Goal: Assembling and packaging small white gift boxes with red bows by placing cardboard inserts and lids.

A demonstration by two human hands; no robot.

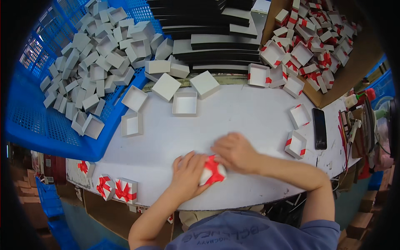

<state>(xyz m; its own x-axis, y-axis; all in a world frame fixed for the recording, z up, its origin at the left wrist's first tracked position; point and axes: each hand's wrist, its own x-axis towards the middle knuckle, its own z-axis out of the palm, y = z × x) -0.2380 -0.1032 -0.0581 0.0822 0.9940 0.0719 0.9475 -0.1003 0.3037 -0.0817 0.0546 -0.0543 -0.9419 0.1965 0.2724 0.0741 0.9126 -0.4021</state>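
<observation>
A small white gift box [215, 175] with a red ribbon lies near the table's front edge. My left hand [187, 175] is closed around its left side, fingers resting on the edge. At the box's upper right my right hand [234, 152] has its fingers bent and drawn together, slightly smeared; whatever they pinch is hidden. Two finished-looking boxes with red bows, one box [126, 190] and another [105, 186], sit to the left at the front edge. Further left is a third bowed box [86, 168].
A blue crate [50, 133] heaped with plain white box parts stands at left. Loose white boxes [184, 104] sit along the back. A cardboard carton [323, 98] of red-ribboned box parts is back right, with open ribboned boxes [296, 144] and a black phone [319, 129] nearby.
</observation>
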